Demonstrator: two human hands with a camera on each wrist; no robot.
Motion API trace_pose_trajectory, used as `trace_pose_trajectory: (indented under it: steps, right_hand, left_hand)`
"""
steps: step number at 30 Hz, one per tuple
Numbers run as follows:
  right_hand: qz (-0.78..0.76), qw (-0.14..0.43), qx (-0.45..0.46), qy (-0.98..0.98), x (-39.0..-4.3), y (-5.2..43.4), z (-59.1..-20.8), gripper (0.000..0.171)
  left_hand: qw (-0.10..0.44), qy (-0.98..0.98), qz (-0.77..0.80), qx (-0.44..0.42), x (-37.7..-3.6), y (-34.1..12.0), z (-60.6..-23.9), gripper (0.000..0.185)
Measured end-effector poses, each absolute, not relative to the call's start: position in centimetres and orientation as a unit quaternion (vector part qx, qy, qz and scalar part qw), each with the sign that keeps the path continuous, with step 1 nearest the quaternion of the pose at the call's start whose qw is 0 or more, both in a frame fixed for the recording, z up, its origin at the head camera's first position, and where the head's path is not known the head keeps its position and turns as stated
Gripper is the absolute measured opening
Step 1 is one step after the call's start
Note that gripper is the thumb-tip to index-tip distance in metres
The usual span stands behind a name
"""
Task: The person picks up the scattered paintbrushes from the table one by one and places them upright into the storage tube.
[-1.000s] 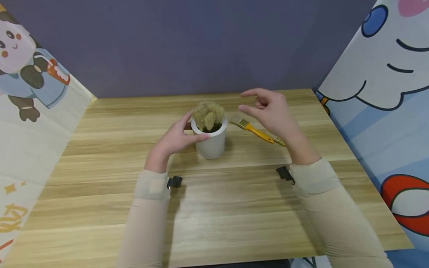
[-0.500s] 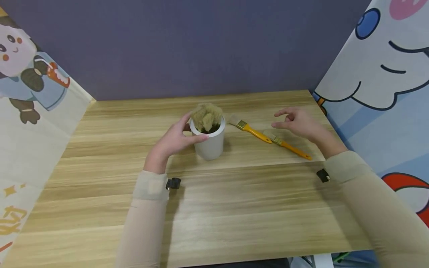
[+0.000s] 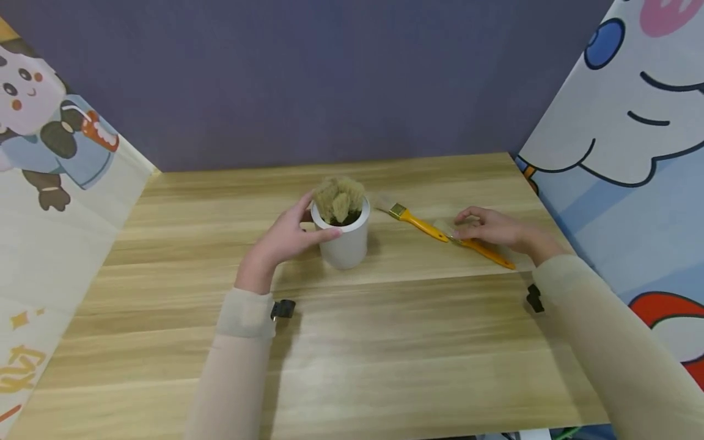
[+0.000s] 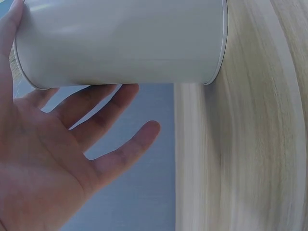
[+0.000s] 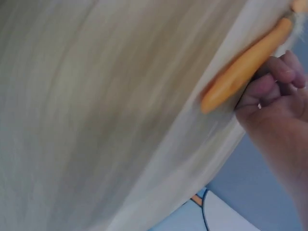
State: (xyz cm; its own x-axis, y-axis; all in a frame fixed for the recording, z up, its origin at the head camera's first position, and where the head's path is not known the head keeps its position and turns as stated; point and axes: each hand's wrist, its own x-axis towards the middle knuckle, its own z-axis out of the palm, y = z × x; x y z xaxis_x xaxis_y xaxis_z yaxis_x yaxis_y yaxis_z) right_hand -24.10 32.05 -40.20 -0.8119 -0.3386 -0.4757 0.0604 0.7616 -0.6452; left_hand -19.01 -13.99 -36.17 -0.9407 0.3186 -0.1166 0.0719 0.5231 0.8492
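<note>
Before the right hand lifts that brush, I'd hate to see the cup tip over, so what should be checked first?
1. Cup upright on the table: ok.
2. Left hand touches the cup's side: ok.
3. Right hand on the nearer brush: ok.
4. Fingers fully curled round its handle: cannot tell, blurred.
5. Other brush lies apart from the cup: ok.
6. Brushes in the cup stand bristles up: ok.
</note>
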Motion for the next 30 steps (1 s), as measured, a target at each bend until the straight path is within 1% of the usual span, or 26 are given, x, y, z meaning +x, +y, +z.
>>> trace_pose_trajectory:
  steps: [5, 12, 19, 30]
  right_hand:
    - [-0.358, 0.284, -0.076, 0.886, -23.5, 32.5, -40.9, 0.063]
    - [-0.357, 0.260, -0.088, 0.893, -23.2, 32.0, -40.9, 0.055]
    - [-0.309, 0.243, -0.086, 0.916, -23.3, 31.3, -40.9, 0.052]
    - [-0.322, 0.231, -0.075, 0.915, -23.2, 30.7, -41.0, 0.044]
  left_hand:
    - [0.123, 0.864, 0.474, 0.120, -18.7, -13.8, -36.4, 0.102]
    - [0.130, 0.867, 0.470, 0.102, -18.8, -13.9, -36.4, 0.104]
    - [0.129, 0.869, 0.467, 0.099, -18.7, -13.9, -36.3, 0.107]
    - [0.126, 0.870, 0.464, 0.106, -18.5, -13.7, -36.1, 0.105]
